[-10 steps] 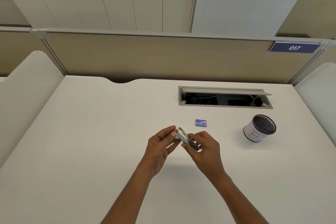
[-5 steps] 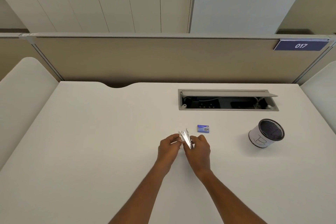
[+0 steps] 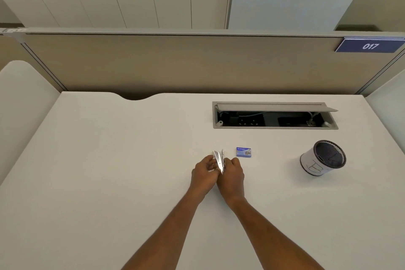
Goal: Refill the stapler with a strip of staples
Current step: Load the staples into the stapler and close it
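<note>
A small silver stapler (image 3: pixel 219 158) sticks up between my two hands over the middle of the white desk (image 3: pixel 109 160), its metal arms spread apart in a narrow V. My left hand (image 3: pixel 205 173) grips it from the left with curled fingers. My right hand (image 3: pixel 232 174) holds it from the right, fingers wrapped round its lower part. A small blue staple box (image 3: pixel 243 152) lies flat on the desk just right of the stapler, apart from my hands. I cannot make out any loose strip of staples.
A black mesh pen cup (image 3: pixel 324 158) with a white paper wrap stands at the right. An open cable hatch (image 3: pixel 274 116) is set into the desk behind the box. A beige partition (image 3: pixel 175 61) closes the far edge.
Both hands moved away from me with the stapler and drew closer together. The stapler turned from lying slanted to pointing up and away, with its arms now spread apart.
</note>
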Tool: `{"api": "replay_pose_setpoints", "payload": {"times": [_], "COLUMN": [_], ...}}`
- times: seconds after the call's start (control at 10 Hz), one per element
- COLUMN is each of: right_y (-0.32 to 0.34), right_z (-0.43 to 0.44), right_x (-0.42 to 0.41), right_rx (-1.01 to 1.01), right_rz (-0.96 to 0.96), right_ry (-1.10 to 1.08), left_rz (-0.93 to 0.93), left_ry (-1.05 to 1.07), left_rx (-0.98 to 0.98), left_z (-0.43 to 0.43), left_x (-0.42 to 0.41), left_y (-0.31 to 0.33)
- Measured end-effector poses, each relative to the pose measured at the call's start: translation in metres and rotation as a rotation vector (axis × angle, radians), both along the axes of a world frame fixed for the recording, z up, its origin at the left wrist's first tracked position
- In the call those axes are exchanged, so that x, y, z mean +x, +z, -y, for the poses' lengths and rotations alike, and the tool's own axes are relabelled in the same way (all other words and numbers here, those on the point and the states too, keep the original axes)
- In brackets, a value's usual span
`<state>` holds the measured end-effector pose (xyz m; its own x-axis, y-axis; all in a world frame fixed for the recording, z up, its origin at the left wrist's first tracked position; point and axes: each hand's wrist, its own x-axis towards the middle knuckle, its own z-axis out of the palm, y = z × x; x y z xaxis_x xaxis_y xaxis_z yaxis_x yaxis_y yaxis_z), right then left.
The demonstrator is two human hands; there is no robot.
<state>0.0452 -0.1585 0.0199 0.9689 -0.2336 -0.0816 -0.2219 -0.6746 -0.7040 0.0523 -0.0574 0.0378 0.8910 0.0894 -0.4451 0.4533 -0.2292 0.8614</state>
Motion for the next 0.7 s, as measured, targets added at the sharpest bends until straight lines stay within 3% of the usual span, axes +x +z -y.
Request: {"api": "replay_pose_setpoints", "payload": {"times": [0.3,0.7], "right_y": [-0.002,-0.004], "right_z": [0.029,0.029], "right_x": [-0.024,-0.013], "right_rx": [0.033,-0.017], "right_rz": [0.101,0.052], "right_ry": [0.160,0.166], "left_rz": [-0.003,0.048], "left_ry": [-0.111,-0.200], "left_rx": [0.069,0.129], "left_z": [-0.007,-0.002], "left_x": [-0.001,0.005], "left_y": [-0.006,0.000]}}
